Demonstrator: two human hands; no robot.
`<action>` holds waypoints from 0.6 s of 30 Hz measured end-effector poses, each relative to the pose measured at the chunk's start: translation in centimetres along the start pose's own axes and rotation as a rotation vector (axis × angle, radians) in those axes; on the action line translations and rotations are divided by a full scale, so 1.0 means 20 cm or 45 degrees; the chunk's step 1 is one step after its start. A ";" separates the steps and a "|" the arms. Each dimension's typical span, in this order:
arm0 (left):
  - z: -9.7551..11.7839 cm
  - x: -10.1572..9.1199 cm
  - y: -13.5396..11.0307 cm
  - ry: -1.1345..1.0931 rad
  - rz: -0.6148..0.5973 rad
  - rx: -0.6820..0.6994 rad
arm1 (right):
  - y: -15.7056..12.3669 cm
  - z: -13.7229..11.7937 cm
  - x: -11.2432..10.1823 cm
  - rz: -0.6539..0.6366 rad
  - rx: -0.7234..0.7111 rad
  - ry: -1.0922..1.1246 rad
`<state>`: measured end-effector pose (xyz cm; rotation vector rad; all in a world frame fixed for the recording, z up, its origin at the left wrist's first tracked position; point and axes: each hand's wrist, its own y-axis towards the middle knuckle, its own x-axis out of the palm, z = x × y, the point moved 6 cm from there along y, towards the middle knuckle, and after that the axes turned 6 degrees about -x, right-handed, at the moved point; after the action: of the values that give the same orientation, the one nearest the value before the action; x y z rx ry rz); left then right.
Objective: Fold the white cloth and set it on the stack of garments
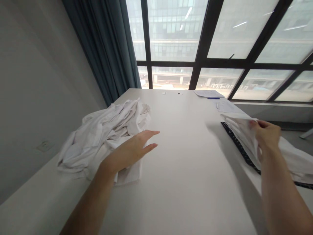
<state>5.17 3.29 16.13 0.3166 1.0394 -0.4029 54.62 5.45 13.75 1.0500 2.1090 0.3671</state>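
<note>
My right hand (266, 132) grips a piece of white cloth (246, 133) near the table's right side, thumb and fingers pinched on its upper part. Beneath that cloth shows a black strip with white marks (237, 143), partly covered. On the left, my left hand (133, 147) hovers with thumb and fingers apart and nothing between them. Just behind and beside it lies a crumpled heap of white cloth (102, 130), part of it hidden by my left hand and forearm. I cannot tell whether the hand touches the heap.
The white table (186, 169) runs back to a large window with dark frames (202, 42). At its far right lie papers (207, 93) and a blue pen (213, 98). A blue curtain (107, 42) hangs at the back left, beside a wall with a socket (45, 146).
</note>
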 end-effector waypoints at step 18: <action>-0.14 0.25 0.20 -0.224 0.011 -0.397 | -0.70 -0.94 0.32 -1.029 -0.161 0.892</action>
<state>7.03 7.17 10.73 0.0066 0.9116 -0.2503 30.52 3.01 16.01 -0.1014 2.8524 0.4855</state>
